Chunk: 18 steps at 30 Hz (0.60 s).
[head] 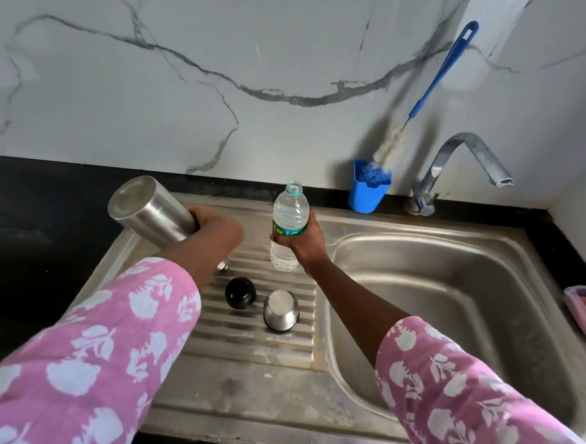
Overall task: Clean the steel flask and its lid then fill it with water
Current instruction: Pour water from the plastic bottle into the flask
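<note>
Left of centre the left hand [216, 231] curls round the steel flask [150, 210], held base-up, and the right hand [301, 240] grips an uncapped water bottle [289, 218] at centre, which could spill if tipped before the flask's mouth faces up.
</note>
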Motion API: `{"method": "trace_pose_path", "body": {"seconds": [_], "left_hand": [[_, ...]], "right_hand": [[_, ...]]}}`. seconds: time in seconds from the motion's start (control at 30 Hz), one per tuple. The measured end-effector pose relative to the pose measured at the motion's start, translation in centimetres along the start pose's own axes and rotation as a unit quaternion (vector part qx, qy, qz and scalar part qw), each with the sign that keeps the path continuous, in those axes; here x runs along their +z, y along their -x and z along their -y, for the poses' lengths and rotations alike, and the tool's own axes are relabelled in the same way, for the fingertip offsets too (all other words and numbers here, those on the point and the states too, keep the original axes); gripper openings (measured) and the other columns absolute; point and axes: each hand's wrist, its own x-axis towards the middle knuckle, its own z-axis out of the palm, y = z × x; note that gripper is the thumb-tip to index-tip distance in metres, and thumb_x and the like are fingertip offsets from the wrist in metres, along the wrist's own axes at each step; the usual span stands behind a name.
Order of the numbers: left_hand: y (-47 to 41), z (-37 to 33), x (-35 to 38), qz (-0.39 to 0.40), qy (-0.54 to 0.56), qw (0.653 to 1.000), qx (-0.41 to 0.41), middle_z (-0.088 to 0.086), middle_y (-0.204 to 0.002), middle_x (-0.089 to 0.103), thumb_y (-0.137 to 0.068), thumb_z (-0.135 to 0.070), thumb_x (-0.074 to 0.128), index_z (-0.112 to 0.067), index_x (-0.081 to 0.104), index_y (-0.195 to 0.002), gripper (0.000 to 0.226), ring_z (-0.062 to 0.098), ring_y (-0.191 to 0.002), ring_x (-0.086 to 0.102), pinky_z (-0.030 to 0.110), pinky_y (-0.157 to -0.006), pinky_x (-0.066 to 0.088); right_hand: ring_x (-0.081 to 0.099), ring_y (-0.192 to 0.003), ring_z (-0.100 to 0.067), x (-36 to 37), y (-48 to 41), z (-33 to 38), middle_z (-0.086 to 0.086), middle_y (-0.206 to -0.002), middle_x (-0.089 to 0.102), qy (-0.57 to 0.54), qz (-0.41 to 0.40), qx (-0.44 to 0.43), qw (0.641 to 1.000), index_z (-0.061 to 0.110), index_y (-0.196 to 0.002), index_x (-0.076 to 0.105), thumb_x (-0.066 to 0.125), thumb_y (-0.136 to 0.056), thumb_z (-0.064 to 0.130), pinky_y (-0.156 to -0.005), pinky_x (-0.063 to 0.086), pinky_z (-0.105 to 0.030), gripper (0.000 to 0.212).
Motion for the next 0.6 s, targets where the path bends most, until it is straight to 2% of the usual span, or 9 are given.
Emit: {"method": "trace_pose_path", "body": {"seconds": [0.13, 0.2, 0.27, 0.33, 0.43, 0.6], "left_hand": [[0.9, 2.6, -1.3, -0.099, 0.027, 0.995, -0.004, 0.013, -0.134, 0.05, -0.089, -0.023, 0.057, -0.009, 0.048, -0.13, 0.044, 0.037, -0.123, 0.048, 0.056, -0.105, 0.036], [0.8, 3.5, -1.8, -0.123, 0.091, 0.988, -0.001, 0.011, -0.131, 0.052, -0.076, -0.026, 0.07, -0.012, 0.049, -0.131, 0.06, 0.038, -0.118, 0.052, 0.058, -0.1, 0.039], [1.0, 4.5, -2.4, -0.16, 0.196, 0.967, 0.037, 0.009, -0.129, 0.052, -0.068, -0.025, 0.076, -0.014, 0.046, -0.13, 0.07, 0.035, -0.118, 0.052, 0.059, -0.098, 0.038], [1.2, 5.1, -3.1, -0.209, 0.325, 0.919, 0.08, 0.008, -0.121, 0.054, -0.065, -0.025, 0.079, -0.015, 0.042, -0.129, 0.075, 0.032, -0.114, 0.053, 0.055, -0.095, 0.041], [1.4, 4.8, -3.8, -0.283, 0.467, 0.827, 0.134, 0.007, -0.107, 0.054, -0.062, -0.028, 0.081, -0.015, 0.039, -0.128, 0.079, 0.03, -0.102, 0.055, 0.042, -0.083, 0.046], [2.6, 2.7, -5.6, -0.349, 0.59, 0.7, 0.2, 0.008, -0.112, 0.057, -0.06, -0.027, 0.083, -0.018, 0.039, -0.129, 0.083, 0.028, -0.101, 0.054, 0.039, -0.079, 0.047]], "right_hand": [[0.059, -0.106, -0.022, -0.9, 0.3, 0.7, -0.001, -0.112, 0.063, 0.007, -0.007, 0.002, 1.0, 0.015, -0.123, 0.05, 0.084, -0.061, 0.004, -0.096, 0.049, -0.039, 0.072], [0.06, -0.106, -0.022, -1.7, 0.4, 1.0, -0.001, -0.113, 0.063, 0.01, -0.015, 0.002, 1.0, 0.019, -0.12, 0.05, 0.084, -0.061, 0.005, -0.095, 0.049, -0.043, 0.071], [0.062, -0.103, -0.024, -2.7, 0.4, 1.6, -0.002, -0.111, 0.065, 0.014, -0.026, -0.004, 1.0, 0.025, -0.113, 0.05, 0.085, -0.058, 0.007, -0.094, 0.049, -0.048, 0.068], [0.063, -0.1, -0.025, -3.8, 0.4, 2.8, -0.002, -0.106, 0.067, 0.02, -0.037, -0.01, 0.999, 0.026, -0.107, 0.052, 0.086, -0.056, 0.009, -0.092, 0.05, -0.049, 0.064], [0.064, -0.097, -0.025, -6.2, 0.7, 5.1, -0.002, -0.103, 0.067, 0.039, -0.058, -0.026, 0.997, 0.024, -0.104, 0.052, 0.087, -0.056, 0.009, -0.091, 0.051, -0.047, 0.061], [0.062, -0.099, -0.021, -10.8, 1.7, 8.4, 0.0, -0.104, 0.066, 0.094, -0.069, -0.046, 0.992, 0.023, -0.11, 0.053, 0.086, -0.059, 0.008, -0.094, 0.049, -0.039, 0.062]]}}
